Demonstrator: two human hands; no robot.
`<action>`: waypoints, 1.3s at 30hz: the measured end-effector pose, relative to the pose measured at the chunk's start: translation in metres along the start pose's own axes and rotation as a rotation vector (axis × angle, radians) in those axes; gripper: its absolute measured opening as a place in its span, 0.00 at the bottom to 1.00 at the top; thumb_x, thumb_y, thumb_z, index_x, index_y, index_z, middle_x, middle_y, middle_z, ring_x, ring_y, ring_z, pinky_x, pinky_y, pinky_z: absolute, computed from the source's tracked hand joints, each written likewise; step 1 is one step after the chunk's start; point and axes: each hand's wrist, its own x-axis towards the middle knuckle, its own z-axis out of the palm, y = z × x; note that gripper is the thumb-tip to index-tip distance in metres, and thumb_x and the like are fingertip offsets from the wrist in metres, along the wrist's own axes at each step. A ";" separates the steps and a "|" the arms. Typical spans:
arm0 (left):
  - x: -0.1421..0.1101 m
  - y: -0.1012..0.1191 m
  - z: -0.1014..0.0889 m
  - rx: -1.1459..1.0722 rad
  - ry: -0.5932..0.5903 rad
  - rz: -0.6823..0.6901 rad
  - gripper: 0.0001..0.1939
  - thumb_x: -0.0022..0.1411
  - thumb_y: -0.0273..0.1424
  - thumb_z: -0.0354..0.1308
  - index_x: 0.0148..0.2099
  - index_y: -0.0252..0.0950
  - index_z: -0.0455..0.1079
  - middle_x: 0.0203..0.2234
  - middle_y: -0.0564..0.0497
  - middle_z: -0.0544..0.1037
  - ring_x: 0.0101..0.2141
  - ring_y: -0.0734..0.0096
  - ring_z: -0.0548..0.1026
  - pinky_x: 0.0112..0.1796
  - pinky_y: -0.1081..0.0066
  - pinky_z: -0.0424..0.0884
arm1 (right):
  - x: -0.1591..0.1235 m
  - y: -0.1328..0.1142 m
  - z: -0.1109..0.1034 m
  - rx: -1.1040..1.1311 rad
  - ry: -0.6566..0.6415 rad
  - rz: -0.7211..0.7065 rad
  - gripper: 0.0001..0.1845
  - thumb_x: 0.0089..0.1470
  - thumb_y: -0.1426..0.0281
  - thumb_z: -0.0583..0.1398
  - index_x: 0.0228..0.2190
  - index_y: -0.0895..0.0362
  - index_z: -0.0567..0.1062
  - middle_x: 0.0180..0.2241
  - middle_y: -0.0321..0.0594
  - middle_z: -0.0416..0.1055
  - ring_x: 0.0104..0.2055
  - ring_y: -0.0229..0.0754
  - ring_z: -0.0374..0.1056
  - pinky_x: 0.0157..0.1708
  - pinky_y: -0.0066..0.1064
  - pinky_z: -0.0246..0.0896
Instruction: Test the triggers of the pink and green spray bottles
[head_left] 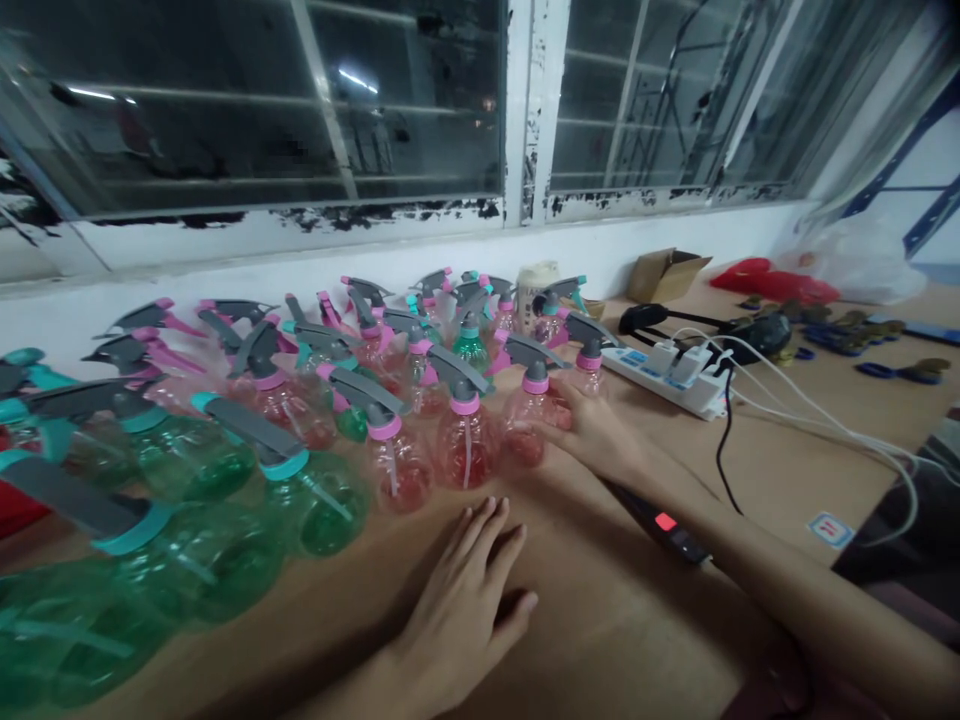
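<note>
My right hand (589, 425) has its fingers wrapped round the body of a pink spray bottle (525, 425) with a grey and pink trigger head, standing upright at the right front of a crowd of bottles. My left hand (465, 590) lies open on the brown table, fingers spread, nothing in it. Just beyond its fingertips stands another pink spray bottle (466, 445), with one more pink bottle (400, 470) to its left. Farther left is a green spray bottle (326, 500) with a turquoise collar.
Several more pink and green bottles fill the left and back. A white power strip (667, 375) with plugs and cables lies at right, near a cardboard box (664, 275). A dark device with a red light (667, 525) lies by my right forearm. Scissors (904, 370) lie farther right.
</note>
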 end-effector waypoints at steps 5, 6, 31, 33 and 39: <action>0.002 0.001 -0.001 -0.006 -0.003 -0.003 0.25 0.65 0.34 0.54 0.61 0.34 0.58 0.62 0.40 0.56 0.61 0.53 0.54 0.55 0.49 0.59 | -0.011 0.007 -0.030 0.080 -0.040 0.068 0.25 0.52 0.60 0.60 0.51 0.55 0.69 0.50 0.48 0.72 0.49 0.54 0.70 0.46 0.47 0.66; 0.002 0.001 -0.002 -0.007 -0.001 -0.003 0.24 0.65 0.35 0.53 0.61 0.34 0.58 0.62 0.40 0.56 0.61 0.53 0.54 0.55 0.49 0.59 | -0.015 0.009 -0.038 0.097 -0.044 0.085 0.21 0.53 0.60 0.59 0.48 0.54 0.71 0.48 0.46 0.74 0.47 0.52 0.72 0.45 0.45 0.68; 0.006 0.007 -0.005 0.016 -0.031 -0.026 0.22 0.65 0.33 0.53 0.60 0.33 0.59 0.61 0.40 0.58 0.60 0.52 0.55 0.56 0.48 0.57 | 0.008 0.076 -0.031 0.025 0.140 0.171 0.31 0.41 0.57 0.65 0.45 0.59 0.68 0.39 0.47 0.74 0.39 0.54 0.70 0.37 0.42 0.65; 0.006 0.007 -0.005 -0.002 0.004 -0.013 0.21 0.65 0.32 0.53 0.59 0.33 0.60 0.59 0.40 0.61 0.60 0.52 0.57 0.55 0.48 0.58 | 0.005 0.077 -0.038 0.003 0.173 0.188 0.32 0.41 0.56 0.65 0.46 0.59 0.68 0.39 0.48 0.73 0.39 0.54 0.70 0.37 0.43 0.65; 0.020 0.013 -0.019 -0.054 0.222 0.007 0.14 0.67 0.31 0.49 0.54 0.34 0.63 0.52 0.42 0.69 0.52 0.56 0.68 0.50 0.55 0.68 | 0.001 0.068 -0.043 -0.038 0.192 0.144 0.35 0.37 0.56 0.67 0.45 0.60 0.68 0.39 0.49 0.73 0.40 0.56 0.69 0.40 0.46 0.63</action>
